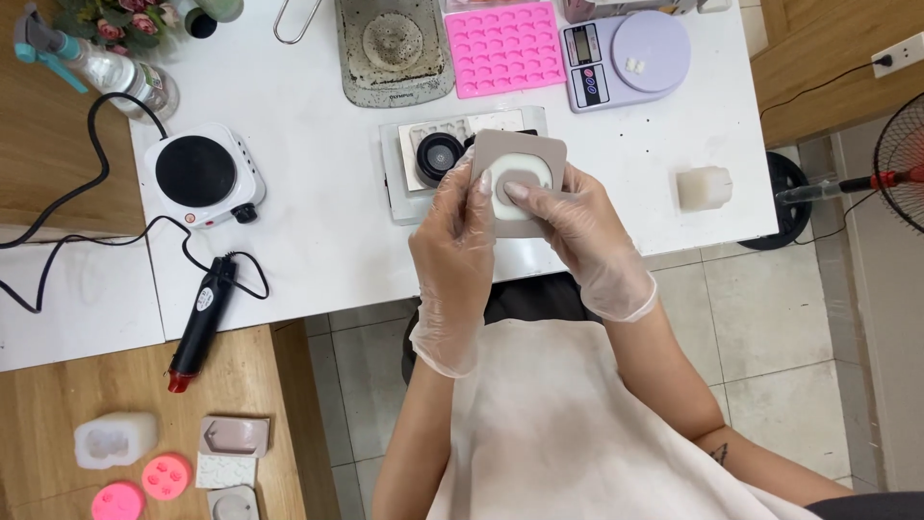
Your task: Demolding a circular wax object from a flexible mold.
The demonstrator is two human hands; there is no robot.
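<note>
Frame centre: gloved left hand (pixel 460 231) and right hand (pixel 577 226) both grip square beige mould (pixel 520 154) above white counter (pixel 318 221).

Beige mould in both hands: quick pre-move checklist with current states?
1. Both hands on the beige mould: ok, left hand and right hand grip it from either side.
2. Thumbs on the white centre piece: ok.
3. Gloves on both hands: ok.
4. Mould held over the table, above the tray: ok.
5. White piece loosened from the mould: cannot tell.
6. Hot plate off: cannot tell.
</note>
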